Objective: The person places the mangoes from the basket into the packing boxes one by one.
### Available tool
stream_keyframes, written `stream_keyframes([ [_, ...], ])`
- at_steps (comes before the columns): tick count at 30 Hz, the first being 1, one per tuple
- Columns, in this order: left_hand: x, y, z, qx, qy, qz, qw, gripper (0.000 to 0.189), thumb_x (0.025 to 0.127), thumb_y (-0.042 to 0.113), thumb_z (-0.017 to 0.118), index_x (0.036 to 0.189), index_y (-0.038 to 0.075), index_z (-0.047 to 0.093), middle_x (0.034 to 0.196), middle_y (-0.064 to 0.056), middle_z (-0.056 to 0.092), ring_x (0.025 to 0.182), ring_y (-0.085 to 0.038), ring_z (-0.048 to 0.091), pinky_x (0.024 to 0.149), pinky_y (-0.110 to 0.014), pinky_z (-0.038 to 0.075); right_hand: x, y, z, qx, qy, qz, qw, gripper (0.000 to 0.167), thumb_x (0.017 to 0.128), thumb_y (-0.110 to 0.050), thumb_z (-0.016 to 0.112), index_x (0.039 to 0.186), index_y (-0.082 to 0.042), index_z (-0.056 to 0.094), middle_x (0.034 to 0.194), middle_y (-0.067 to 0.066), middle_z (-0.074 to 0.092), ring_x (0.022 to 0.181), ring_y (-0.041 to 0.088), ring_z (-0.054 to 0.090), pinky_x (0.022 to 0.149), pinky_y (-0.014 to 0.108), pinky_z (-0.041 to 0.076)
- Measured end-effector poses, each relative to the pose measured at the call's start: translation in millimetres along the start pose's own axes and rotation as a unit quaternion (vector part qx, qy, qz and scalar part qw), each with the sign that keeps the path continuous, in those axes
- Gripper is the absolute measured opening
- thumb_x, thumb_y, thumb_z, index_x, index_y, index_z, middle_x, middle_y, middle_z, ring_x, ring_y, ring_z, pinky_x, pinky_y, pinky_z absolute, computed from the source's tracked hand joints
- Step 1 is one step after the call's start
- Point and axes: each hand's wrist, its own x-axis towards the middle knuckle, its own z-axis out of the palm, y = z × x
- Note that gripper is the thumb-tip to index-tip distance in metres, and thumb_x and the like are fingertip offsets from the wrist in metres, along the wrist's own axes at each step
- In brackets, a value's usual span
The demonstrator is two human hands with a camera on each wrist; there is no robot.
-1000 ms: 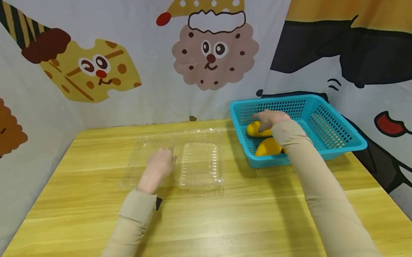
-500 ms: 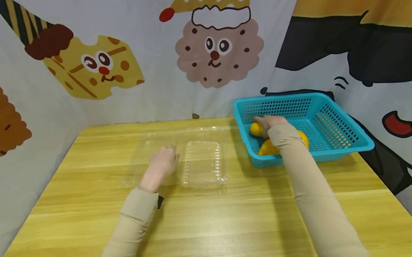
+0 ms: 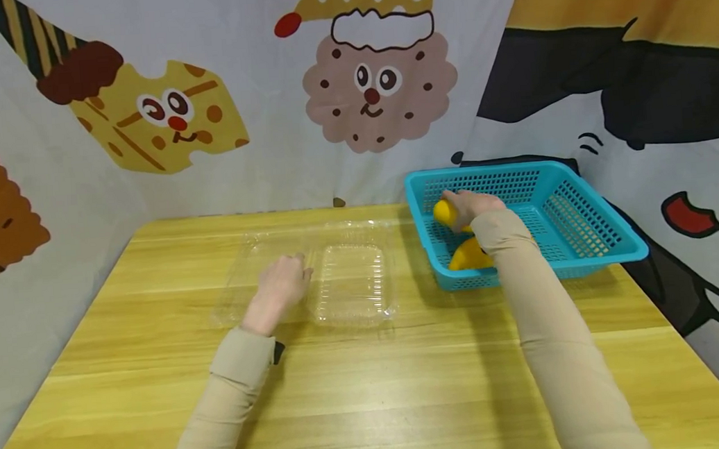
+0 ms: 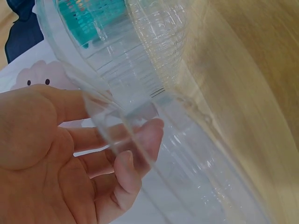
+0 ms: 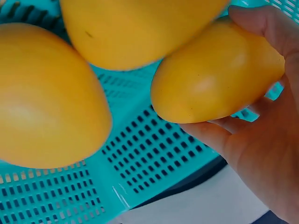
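Wooden table [image 3: 371, 390], cartoon cookie backdrop [image 3: 380, 77] behind.

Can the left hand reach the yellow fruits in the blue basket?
Probably not right now. The left hand holds the clear box, and the basket sits far to its right, where the right hand already grips a fruit.

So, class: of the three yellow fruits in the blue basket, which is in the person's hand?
The smallest fruit, gripped by the right hand; the other two lie loose in the basket.

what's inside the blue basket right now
The blue basket holds three yellow mangoes; the right hand grips one. In the head view the sleeve hides part of the basket floor.
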Motion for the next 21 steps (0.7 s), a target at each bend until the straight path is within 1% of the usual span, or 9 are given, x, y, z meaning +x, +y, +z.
stream_keyframes([
  [4,0.2,-1.4,1.7,-0.004,0.006,0.002,1.0000,0.042,0.098,0.022,0.051,0.125,-0.009,0.053,0.085,-0.018,0.064,0.052,-0.013,0.045,0.042,-0.020,0.037,-4.1,-0.9,-10.7,0.017,0.016,-0.018,0.9996,0.075,0.083,-0.018,0.064,0.147,-0.017,0.024,0.134,0.021,0.043,0.102,0.036,0.049,0.081,0.049,0.045],
  [7,0.8,-2.1,2.7,-0.004,0.009,0.002,0.9999,0.043,0.098,0.023,0.051,0.127,-0.009,0.052,0.083,-0.018,0.063,0.050,-0.013,0.044,0.041,-0.019,0.035,-7.9,-2.8,-18.6,0.025,0.023,-0.035,0.9988,0.075,0.084,-0.020,0.064,0.146,-0.015,0.023,0.135,0.023,0.041,0.105,0.036,0.048,0.083,0.050,0.045],
  [10,0.8,-2.5,2.9,-0.002,0.009,0.001,1.0000,0.043,0.098,0.023,0.051,0.125,-0.009,0.053,0.085,-0.018,0.064,0.052,-0.014,0.047,0.041,-0.020,0.037,-11.6,-6.1,-25.2,0.034,0.023,-0.043,0.9982,0.076,0.085,-0.021,0.063,0.147,-0.014,0.021,0.137,0.025,0.038,0.106,0.037,0.047,0.086,0.052,0.044],
  [12,0.5,-2.9,2.6,-0.002,0.010,0.001,0.9999,0.042,0.098,0.024,0.051,0.124,-0.009,0.053,0.084,-0.018,0.063,0.055,-0.016,0.049,0.043,-0.021,0.039,-13.9,-8.4,-28.6,0.035,0.023,-0.045,0.9981,0.076,0.086,-0.023,0.063,0.148,-0.014,0.019,0.140,0.026,0.035,0.109,0.038,0.046,0.089,0.053,0.044],
  [15,-0.2,-3.1,2.2,-0.003,0.009,0.001,1.0000,0.041,0.098,0.024,0.051,0.122,-0.009,0.054,0.081,-0.017,0.062,0.056,-0.017,0.051,0.044,-0.022,0.040,-19.0,-12.3,-32.9,0.033,0.030,-0.050,0.9978,0.077,0.087,-0.026,0.062,0.149,-0.012,0.017,0.142,0.026,0.034,0.111,0.038,0.046,0.090,0.054,0.043],
  [21,-1.3,-2.4,1.9,-0.004,0.010,0.002,0.9999,0.039,0.098,0.023,0.052,0.118,-0.009,0.056,0.074,-0.012,0.058,0.055,-0.016,0.048,0.045,-0.022,0.040,-29.3,-26.5,-41.8,0.026,0.054,-0.070,0.9957,0.076,0.088,-0.030,0.060,0.148,-0.013,0.019,0.140,0.025,0.037,0.109,0.038,0.047,0.088,0.052,0.043],
])
